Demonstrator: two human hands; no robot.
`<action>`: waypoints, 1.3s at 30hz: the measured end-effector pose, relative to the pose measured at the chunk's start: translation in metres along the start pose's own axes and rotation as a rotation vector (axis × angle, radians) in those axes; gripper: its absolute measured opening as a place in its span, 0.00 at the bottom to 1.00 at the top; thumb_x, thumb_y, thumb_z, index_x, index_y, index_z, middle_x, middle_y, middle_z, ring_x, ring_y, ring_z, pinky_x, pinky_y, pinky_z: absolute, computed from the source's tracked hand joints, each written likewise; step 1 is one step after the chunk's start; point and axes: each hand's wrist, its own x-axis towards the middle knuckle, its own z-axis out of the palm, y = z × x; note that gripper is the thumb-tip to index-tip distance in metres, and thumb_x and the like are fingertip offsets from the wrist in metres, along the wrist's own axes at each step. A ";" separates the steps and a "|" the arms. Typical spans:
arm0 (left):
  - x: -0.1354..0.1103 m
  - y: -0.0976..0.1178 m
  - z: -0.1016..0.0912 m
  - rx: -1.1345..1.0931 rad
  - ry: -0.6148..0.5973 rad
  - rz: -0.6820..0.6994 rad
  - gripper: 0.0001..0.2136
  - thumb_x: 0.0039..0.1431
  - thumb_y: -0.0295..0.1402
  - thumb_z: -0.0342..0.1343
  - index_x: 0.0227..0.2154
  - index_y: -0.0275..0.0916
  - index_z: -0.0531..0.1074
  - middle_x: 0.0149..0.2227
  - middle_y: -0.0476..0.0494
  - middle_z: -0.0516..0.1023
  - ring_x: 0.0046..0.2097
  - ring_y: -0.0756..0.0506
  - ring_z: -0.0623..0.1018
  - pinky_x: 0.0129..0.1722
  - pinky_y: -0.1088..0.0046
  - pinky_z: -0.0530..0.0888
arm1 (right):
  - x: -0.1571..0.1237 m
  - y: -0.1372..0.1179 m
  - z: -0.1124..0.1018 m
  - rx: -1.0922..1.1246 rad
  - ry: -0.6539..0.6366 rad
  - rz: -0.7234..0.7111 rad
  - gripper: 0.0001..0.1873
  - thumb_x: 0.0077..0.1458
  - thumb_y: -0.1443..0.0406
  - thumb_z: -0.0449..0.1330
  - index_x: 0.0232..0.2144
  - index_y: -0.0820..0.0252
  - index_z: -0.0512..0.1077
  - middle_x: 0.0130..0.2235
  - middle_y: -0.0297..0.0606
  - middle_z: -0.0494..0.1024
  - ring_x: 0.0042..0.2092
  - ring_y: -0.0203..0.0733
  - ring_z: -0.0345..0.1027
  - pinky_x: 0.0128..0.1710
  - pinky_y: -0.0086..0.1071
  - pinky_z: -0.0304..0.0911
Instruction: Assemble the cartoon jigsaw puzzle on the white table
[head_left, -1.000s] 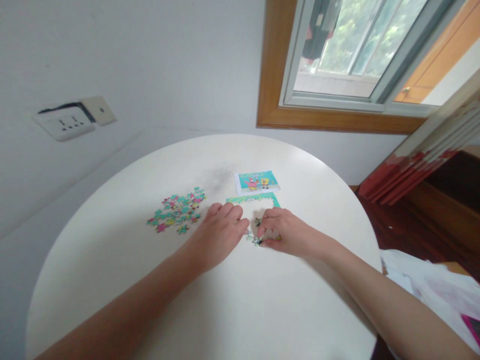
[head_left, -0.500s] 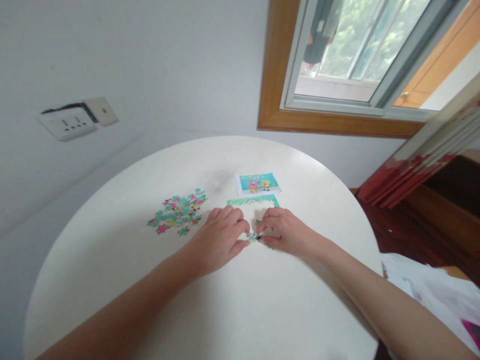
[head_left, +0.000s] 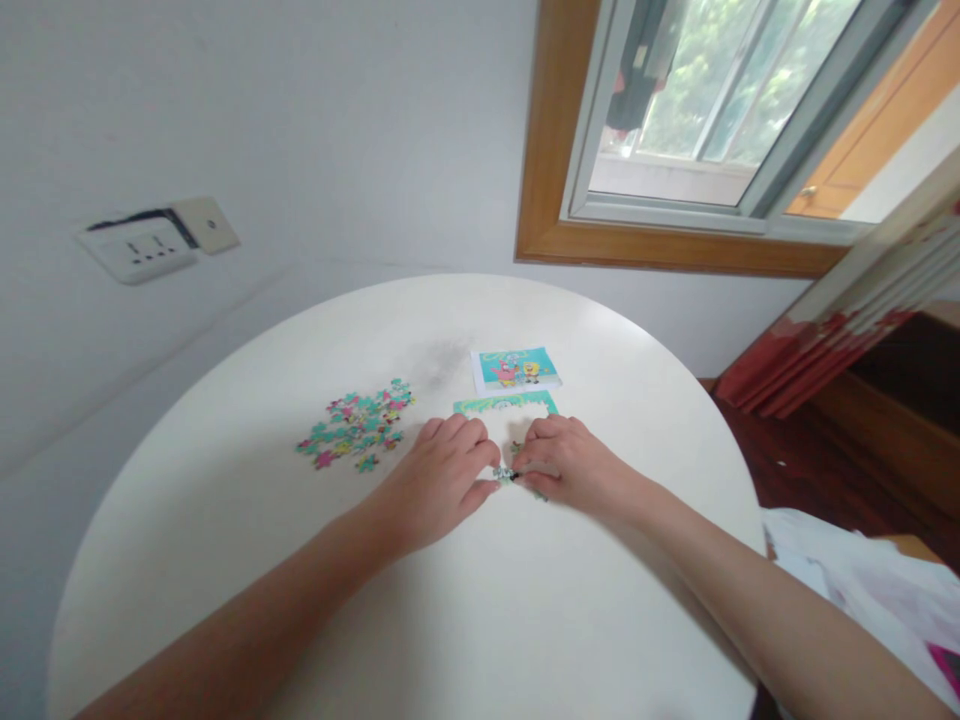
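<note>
Left hand and right hand meet fingertip to fingertip. Each pinches the small pieces held between them, low on the counter, just in front of the frame. Step in hand, by judgement: pressing pieces together. The next move calls for aligned tabs and light, even pressure. Pile lies left; picture sits behind the frame.

Round white table, loose puzzle pieces, reference picture card, partly built puzzle frame
</note>
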 end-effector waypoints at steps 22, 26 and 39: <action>0.002 -0.001 -0.005 -0.039 0.030 -0.039 0.06 0.58 0.35 0.56 0.37 0.41 0.71 0.39 0.45 0.69 0.44 0.42 0.67 0.43 0.63 0.61 | -0.005 0.018 -0.027 0.135 0.185 0.060 0.11 0.56 0.72 0.56 0.36 0.59 0.77 0.34 0.38 0.76 0.39 0.39 0.67 0.42 0.33 0.60; 0.002 -0.001 -0.001 -0.053 0.033 -0.027 0.09 0.58 0.38 0.57 0.40 0.42 0.71 0.40 0.45 0.70 0.44 0.42 0.67 0.44 0.63 0.60 | -0.009 0.027 -0.041 0.175 0.213 0.134 0.12 0.55 0.73 0.55 0.35 0.58 0.78 0.34 0.37 0.77 0.35 0.37 0.68 0.40 0.32 0.62; 0.005 -0.001 0.007 -0.047 0.054 -0.033 0.07 0.57 0.37 0.58 0.36 0.42 0.71 0.39 0.46 0.69 0.44 0.42 0.67 0.44 0.64 0.60 | -0.002 0.007 -0.009 0.034 -0.035 0.025 0.05 0.52 0.64 0.63 0.34 0.53 0.79 0.34 0.36 0.74 0.40 0.39 0.66 0.41 0.32 0.57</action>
